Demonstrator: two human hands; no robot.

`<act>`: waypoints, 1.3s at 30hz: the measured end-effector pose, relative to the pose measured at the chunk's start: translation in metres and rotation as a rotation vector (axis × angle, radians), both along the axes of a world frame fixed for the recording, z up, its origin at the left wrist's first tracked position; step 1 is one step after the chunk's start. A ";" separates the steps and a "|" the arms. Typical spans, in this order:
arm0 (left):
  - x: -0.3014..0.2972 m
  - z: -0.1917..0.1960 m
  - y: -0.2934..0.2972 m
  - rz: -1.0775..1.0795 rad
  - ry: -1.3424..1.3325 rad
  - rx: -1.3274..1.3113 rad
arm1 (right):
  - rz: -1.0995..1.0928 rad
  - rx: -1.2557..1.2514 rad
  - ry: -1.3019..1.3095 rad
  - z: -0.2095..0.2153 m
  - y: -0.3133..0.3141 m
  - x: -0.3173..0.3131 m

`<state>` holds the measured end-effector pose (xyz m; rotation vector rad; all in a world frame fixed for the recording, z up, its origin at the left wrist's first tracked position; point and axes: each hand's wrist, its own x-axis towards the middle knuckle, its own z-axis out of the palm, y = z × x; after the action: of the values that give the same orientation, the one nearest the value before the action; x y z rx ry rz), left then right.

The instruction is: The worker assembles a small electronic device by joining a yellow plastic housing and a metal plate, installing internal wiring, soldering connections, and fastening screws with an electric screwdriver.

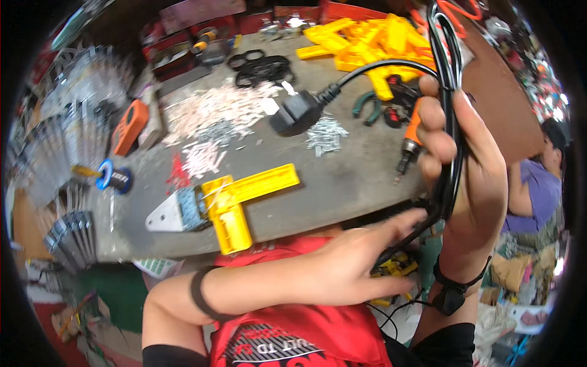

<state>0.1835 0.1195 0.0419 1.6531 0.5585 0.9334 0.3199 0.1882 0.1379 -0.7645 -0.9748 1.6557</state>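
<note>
My right hand (474, 165) is raised on the right, its fingers wrapped round a folded bundle of black power cord (451, 122). From the bundle, one length arcs left to a black plug (296, 113) that hangs over the bench. My left hand (361, 260) reaches across my body, fingers spread and slightly blurred, with the cord's lower end running between them. On the bench's near edge lies a yellow plastic housing (231, 221), joined to a blue-grey block (191, 208) and a pale metal plate (164, 215).
The bench (342, 183) carries piles of small pale pieces (208, 110), screws (326, 134), yellow housings (373, 40), pliers (367, 107) and an orange electric screwdriver (412, 140). At left are an orange meter (128, 127) and a blue spool (115, 177). A person (538, 189) sits at right.
</note>
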 end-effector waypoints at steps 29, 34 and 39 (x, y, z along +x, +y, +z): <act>-0.180 -0.017 0.065 0.684 1.077 0.271 | 0.406 -0.039 -0.236 -0.130 -0.026 -0.067; -0.174 -0.050 0.084 0.636 1.264 0.301 | 0.420 -0.102 -0.221 -0.131 -0.019 -0.089; -0.172 -0.012 0.072 0.669 0.944 0.246 | 0.305 -0.067 -0.345 -0.130 -0.015 -0.102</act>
<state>0.0118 0.1919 0.0295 2.1439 1.7697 0.6252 0.2181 0.1736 0.0075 -1.0080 -1.3359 1.8617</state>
